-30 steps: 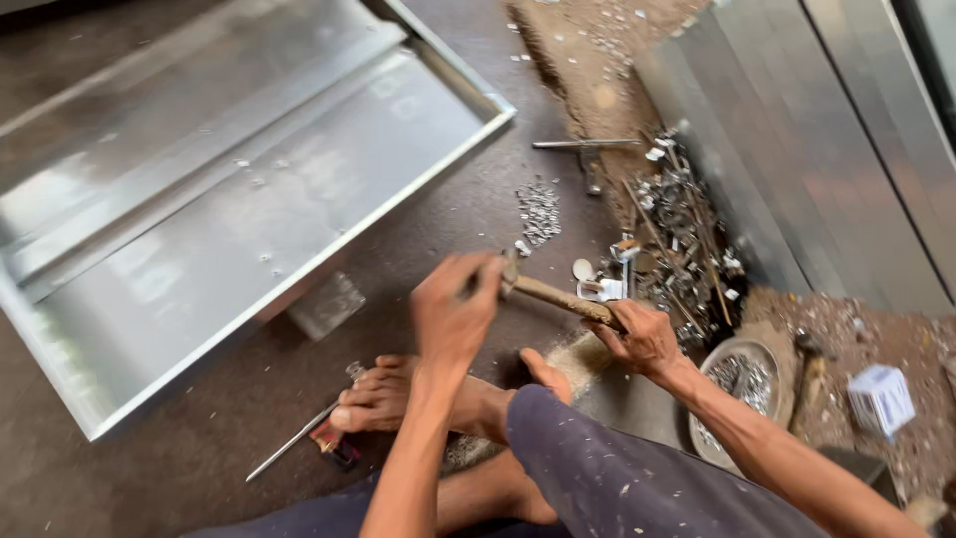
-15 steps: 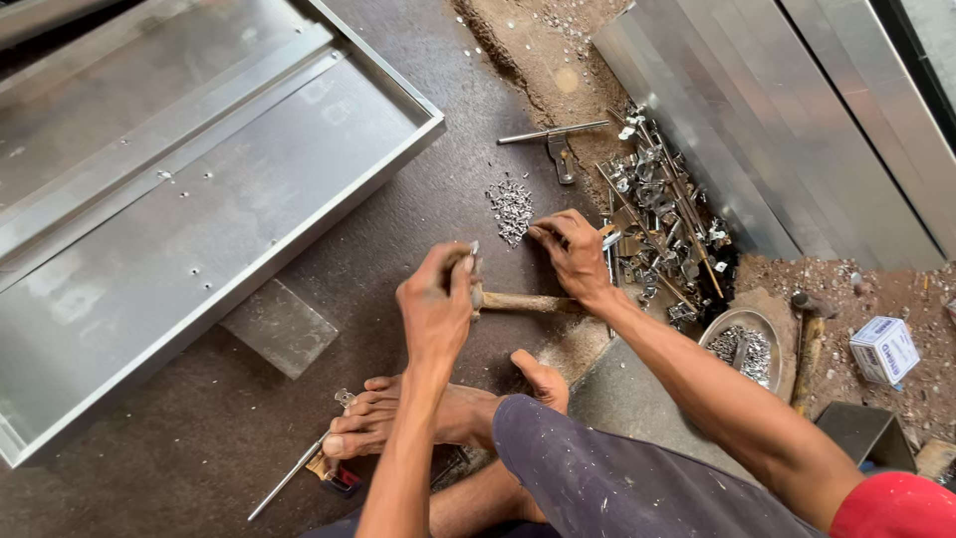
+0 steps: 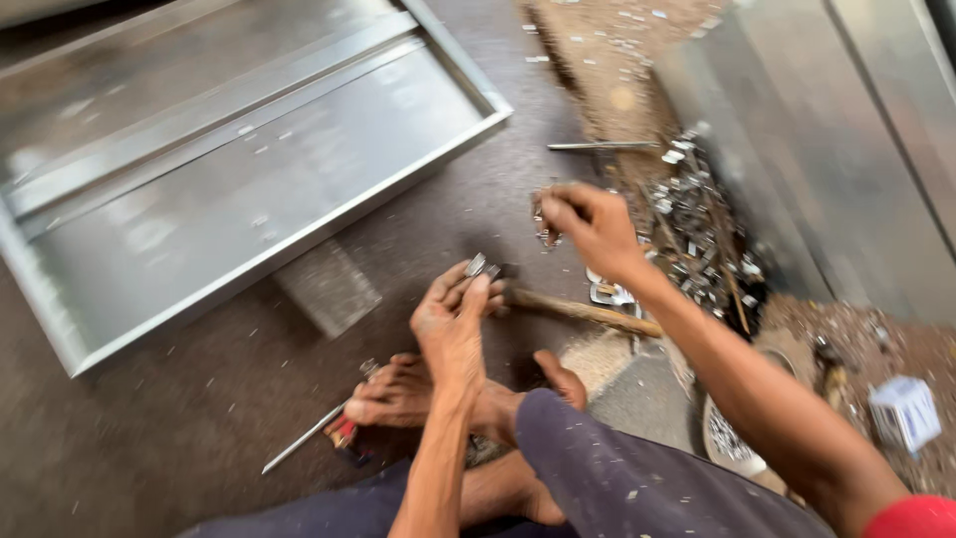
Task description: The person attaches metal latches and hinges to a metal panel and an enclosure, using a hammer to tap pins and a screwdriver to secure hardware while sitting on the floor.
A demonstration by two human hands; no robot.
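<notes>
Bare forearms and bare feet here, dark grey-blue trousers flecked with pale specks over the knee, and a red sleeve edging in at the right arm's shoulder.

The metal tray is laid on the floor; right of the tray a hammer is found, farther right a scrap pile.

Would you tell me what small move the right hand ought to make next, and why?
Probably bring the right hand, pinching small metal bits, across to the left hand, which holds a small metal piece above the floor; the hammer lies free between them.
</notes>
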